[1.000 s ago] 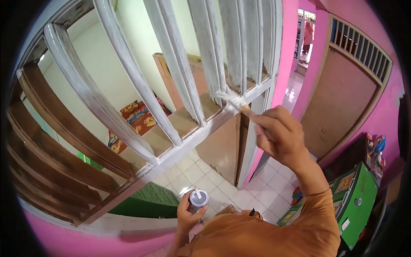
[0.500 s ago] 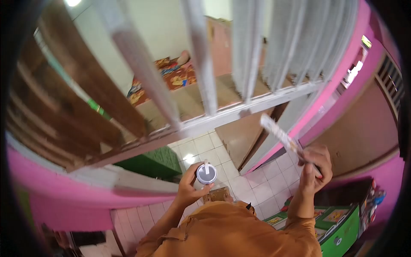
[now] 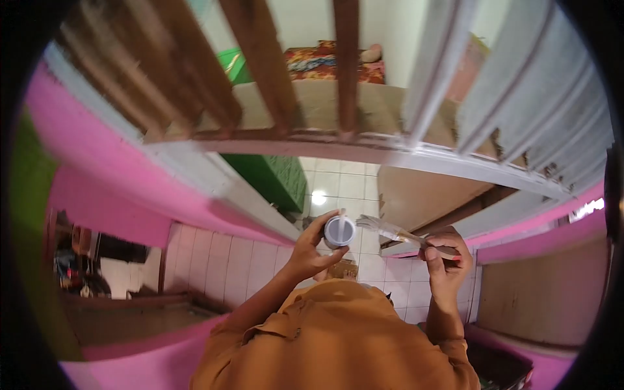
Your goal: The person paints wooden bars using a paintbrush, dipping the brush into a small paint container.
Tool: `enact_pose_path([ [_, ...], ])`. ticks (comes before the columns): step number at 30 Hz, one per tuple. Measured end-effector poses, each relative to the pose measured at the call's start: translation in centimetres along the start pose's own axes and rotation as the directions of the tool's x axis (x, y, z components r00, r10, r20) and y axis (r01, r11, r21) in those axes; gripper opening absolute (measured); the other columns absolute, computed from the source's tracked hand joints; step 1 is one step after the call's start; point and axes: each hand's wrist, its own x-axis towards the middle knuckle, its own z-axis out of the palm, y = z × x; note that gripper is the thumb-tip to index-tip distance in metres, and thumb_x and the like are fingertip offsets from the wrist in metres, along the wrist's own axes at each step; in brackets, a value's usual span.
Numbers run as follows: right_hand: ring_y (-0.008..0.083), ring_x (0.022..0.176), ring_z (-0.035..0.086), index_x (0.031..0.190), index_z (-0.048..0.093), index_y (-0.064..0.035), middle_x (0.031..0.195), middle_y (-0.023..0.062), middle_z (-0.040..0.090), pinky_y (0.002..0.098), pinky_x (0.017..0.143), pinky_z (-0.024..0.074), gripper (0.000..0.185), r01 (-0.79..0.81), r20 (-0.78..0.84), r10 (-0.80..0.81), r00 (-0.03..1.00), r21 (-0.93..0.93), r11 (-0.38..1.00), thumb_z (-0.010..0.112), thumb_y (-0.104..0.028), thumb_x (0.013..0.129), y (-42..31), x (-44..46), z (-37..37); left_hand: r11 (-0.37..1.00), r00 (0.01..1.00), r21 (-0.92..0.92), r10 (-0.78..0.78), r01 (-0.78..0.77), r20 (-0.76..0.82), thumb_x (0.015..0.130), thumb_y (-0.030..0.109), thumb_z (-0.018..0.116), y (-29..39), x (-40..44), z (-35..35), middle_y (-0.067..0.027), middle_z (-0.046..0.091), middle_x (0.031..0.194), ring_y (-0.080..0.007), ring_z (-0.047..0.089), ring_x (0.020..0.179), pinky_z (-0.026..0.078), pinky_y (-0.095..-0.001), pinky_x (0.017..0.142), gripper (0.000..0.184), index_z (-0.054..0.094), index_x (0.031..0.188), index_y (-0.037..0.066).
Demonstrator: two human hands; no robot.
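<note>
My left hand is wrapped round a small paint can, held upright with a pale stick or strip across its mouth. In my right hand is a paintbrush, its handle pinched between thumb and fingers. The brush's whitish bristles point left, a short way right of the can and apart from it. Beyond both hands runs the frame rail, whitish on the right and brownish on the left. Brown slats rise on its left part, white-coated slats on its right.
Pink wall lies to the left below the rail. Behind the opening are a green cabinet, a brown door panel and patterned bedding. Pale floor tiles show below. Another brown door is at the right.
The view has swung left along the slats. My right hand has drawn the brush away from the slats and brought it down beside the can, which my left hand still holds.
</note>
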Motion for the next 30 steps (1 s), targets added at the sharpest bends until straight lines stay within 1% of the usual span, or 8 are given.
enact_pose_path([
  [6,0.0172,0.076,0.064,0.103,0.065,0.0019,0.099,0.0135,0.063,0.0286,0.066,0.0523,0.016,-0.010,0.097,0.008,0.995,0.019,1.000,0.072,-0.007,0.092,0.9,0.1,2.4,0.995,0.984,-0.069,0.059,-0.071,-0.170,0.080,0.007,0.083,-0.4,-1.2,-0.3,-0.0129,0.056,0.135,-0.0209,0.056,0.128,0.043,-0.0358,0.111,0.082,0.038,0.149,0.001],
  [8,0.0167,0.075,0.063,0.104,0.063,0.0021,0.102,0.0129,0.062,0.0288,0.065,0.0517,0.018,-0.008,0.046,0.006,0.999,0.033,0.999,0.072,-0.010,0.094,1.0,0.3,3.0,0.996,0.993,-0.029,0.088,-0.090,-0.073,0.080,-0.002,0.080,-0.8,-1.4,-0.7,-0.0110,0.052,0.139,-0.0201,0.051,0.132,0.038,-0.0367,0.115,0.079,0.040,0.148,0.002],
  [14,0.0157,0.077,0.064,0.109,0.059,-0.0009,0.106,0.0113,0.062,0.0277,0.066,0.0561,0.027,-0.043,0.055,0.043,0.998,-0.010,0.999,0.074,-0.018,0.095,1.2,0.4,2.8,0.993,0.984,-0.037,0.106,-0.112,-0.141,0.078,-0.002,0.081,-1.1,-1.5,-1.2,-0.0097,0.052,0.136,-0.0199,0.051,0.131,0.038,-0.0367,0.115,0.076,0.043,0.143,0.003],
  [16,0.0162,0.079,0.064,0.109,0.059,-0.0011,0.106,0.0114,0.061,0.0280,0.066,0.0560,0.026,0.030,0.059,-0.027,0.998,-0.045,0.999,0.074,-0.017,0.094,0.8,0.9,3.4,0.982,0.961,-0.016,0.182,-0.190,-0.208,0.079,0.005,0.082,-1.0,-1.4,-1.2,-0.0074,0.061,0.124,-0.0153,0.059,0.116,0.046,-0.0318,0.103,0.069,0.048,0.139,0.003],
  [17,0.0162,0.079,0.064,0.109,0.059,-0.0011,0.106,0.0114,0.061,0.0280,0.066,0.0560,0.026,0.024,0.063,-0.021,0.998,-0.051,0.998,0.074,-0.017,0.094,0.5,1.1,3.8,0.984,0.962,-0.004,0.171,-0.176,-0.212,0.079,0.005,0.082,-1.1,-1.6,-1.3,-0.0070,0.061,0.123,-0.0151,0.059,0.116,0.046,-0.0315,0.103,0.069,0.048,0.139,0.003],
  [24,0.0188,0.085,0.065,0.109,0.060,0.0004,0.103,0.0132,0.063,0.0299,0.075,0.0536,0.021,0.048,0.209,-0.037,0.977,-0.049,0.998,0.069,0.003,0.090,-0.4,2.3,5.9,0.983,0.957,-0.071,0.147,-0.169,-0.251,0.079,0.003,0.083,-1.9,-2.5,-3.0,-0.0059,0.060,0.124,-0.0150,0.060,0.114,0.048,-0.0302,0.100,0.070,0.048,0.140,0.004],
  [28,0.0209,0.087,0.065,0.107,0.062,0.0009,0.098,0.0140,0.067,0.0314,0.076,0.0525,0.023,0.131,0.350,-0.087,0.933,-0.104,0.986,0.069,0.006,0.086,-0.4,3.5,8.0,0.985,0.957,-0.054,0.147,-0.165,-0.248,0.078,0.002,0.083,-1.5,-2.9,-4.4,-0.0065,0.060,0.125,-0.0145,0.059,0.115,0.047,-0.0301,0.100,0.071,0.048,0.140,0.005],
  [30,0.0216,0.085,0.066,0.107,0.063,0.0005,0.096,0.0139,0.067,0.0304,0.075,0.0521,0.027,0.288,0.476,-0.185,0.860,-0.153,0.945,0.069,0.009,0.082,-0.6,4.4,9.3,0.982,0.951,-0.056,0.157,-0.178,-0.267,0.078,0.002,0.083,-1.7,-3.0,-4.9,-0.0069,0.060,0.125,-0.0145,0.059,0.115,0.047,-0.0296,0.099,0.071,0.048,0.140,0.005],
])
